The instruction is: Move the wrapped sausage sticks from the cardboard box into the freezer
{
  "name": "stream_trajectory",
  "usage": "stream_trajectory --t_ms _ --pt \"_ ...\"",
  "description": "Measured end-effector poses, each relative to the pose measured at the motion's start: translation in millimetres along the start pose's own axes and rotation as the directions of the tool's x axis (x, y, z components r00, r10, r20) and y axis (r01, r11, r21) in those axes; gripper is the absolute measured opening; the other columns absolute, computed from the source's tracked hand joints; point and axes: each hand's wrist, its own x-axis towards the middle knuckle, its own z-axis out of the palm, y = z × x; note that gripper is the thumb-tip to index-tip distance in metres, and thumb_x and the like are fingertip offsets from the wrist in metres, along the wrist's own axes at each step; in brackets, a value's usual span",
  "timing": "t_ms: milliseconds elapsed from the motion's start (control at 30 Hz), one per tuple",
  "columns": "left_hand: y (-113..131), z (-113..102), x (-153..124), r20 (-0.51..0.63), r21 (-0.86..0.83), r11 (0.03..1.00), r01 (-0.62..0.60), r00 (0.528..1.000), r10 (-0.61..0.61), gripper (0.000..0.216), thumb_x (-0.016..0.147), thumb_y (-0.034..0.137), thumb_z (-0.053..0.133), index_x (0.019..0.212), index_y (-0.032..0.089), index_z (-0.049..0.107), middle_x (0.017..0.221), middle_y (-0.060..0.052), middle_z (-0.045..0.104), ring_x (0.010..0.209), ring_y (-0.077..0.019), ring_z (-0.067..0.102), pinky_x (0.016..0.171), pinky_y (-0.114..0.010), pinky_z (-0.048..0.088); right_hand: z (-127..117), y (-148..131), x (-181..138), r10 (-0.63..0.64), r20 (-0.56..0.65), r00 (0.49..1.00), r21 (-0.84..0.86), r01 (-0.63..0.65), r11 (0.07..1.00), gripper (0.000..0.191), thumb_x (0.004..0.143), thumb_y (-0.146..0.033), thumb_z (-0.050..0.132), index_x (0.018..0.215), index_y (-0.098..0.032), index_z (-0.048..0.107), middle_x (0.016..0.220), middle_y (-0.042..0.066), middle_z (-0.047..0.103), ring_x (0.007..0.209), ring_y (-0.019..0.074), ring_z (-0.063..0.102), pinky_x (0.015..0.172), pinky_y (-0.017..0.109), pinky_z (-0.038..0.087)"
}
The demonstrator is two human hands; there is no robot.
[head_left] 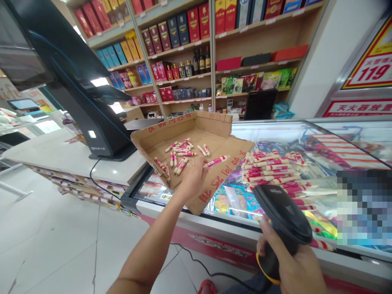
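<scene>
Head view, left hand: fingers closed on 1 pink-labelled stick, over the cardboard tray.
Right hand: fingers wrapped around the handle of the black scanner, whose head is near the pile.
Tray: on the glass-topped case, loose sticks inside.
Pile: more such sticks, right of the tray.
Wall sign: reads 119.
</scene>
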Motion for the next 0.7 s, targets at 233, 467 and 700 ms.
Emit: stream_trajectory --t_ms 233,467,700 --pt "38.8 5.3 40.5 0.133 -0.216 0.935 -0.279 0.941 0.312 0.025 0.096 0.021 0.036 0.113 0.014 0.054 0.109 -0.011 0.066 0.099 -0.0193 0.062 0.088 -0.032 0.049 9.5 -18.6 -3.3 -0.099 0.026 0.995 -0.026 0.099 0.995 0.05 0.081 -0.057 0.062 0.049 -0.021 0.055 0.047 0.0 0.057 0.047 0.0144 0.052 0.051 0.025 0.042" --pt "54.8 45.6 53.4 0.178 -0.311 0.886 -0.345 0.894 0.411 0.028 0.095 0.018 0.04 0.12 0.013 0.053 0.125 -0.014 0.063 0.116 -0.0206 0.059 0.1 -0.033 0.045 12.8 -13.7 -4.2 -0.122 -0.059 0.991 0.023 0.123 0.992 0.041 0.081 -0.053 0.065 0.057 -0.02 0.058 0.048 -0.001 0.059 0.047 0.0149 0.055 0.05 0.025 0.043" --pt "31.9 71.0 49.1 0.274 -0.164 0.912 -0.376 0.871 0.408 0.027 0.094 0.018 0.045 0.118 0.012 0.055 0.11 -0.015 0.069 0.102 -0.0228 0.067 0.087 -0.032 0.052 8.6 -8.0 -7.4 -0.048 -0.109 0.993 0.036 0.053 0.998 0.042 0.08 -0.055 0.064 0.059 -0.02 0.058 0.048 0.0 0.059 0.048 0.0167 0.056 0.049 0.026 0.041"
